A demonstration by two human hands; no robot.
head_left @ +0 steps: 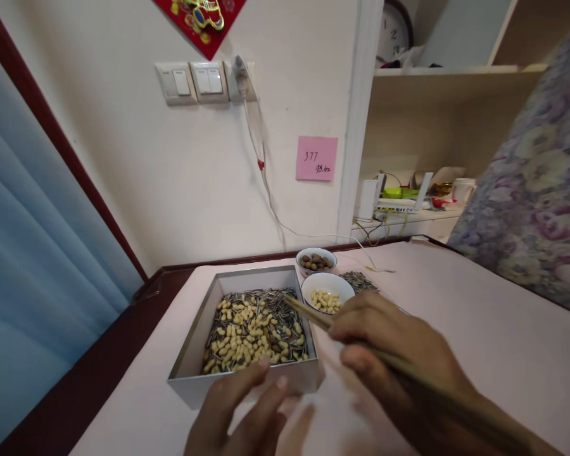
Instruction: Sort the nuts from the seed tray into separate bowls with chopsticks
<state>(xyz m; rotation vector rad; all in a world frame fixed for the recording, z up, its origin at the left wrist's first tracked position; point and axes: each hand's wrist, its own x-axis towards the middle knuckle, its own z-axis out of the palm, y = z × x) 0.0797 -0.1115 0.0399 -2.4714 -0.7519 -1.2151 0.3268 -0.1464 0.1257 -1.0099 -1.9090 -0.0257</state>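
Note:
My right hand (394,342) is closed around a pair of wooden chopsticks (311,313), whose tips reach over the right side of a square grey box (192,339). Peanuts in their shells (240,342) and striped sunflower seeds (278,297) lie mixed in the box, with a few brown nuts among them. My left hand (240,411) is at the box's front wall, fingers apart and nothing held; whether it touches the wall I cannot tell. Right of the box, a white bowl (342,288) holds several peanuts. Behind it, another bowl (304,268) holds brown nuts.
A pile of sunflower seeds (360,280) lies right of the bowls, partly behind my right hand. A white cable (308,235) runs down the wall onto the pink-covered table (456,310). Shelves with a router (399,204) stand behind; a blue curtain (42,221) hangs left.

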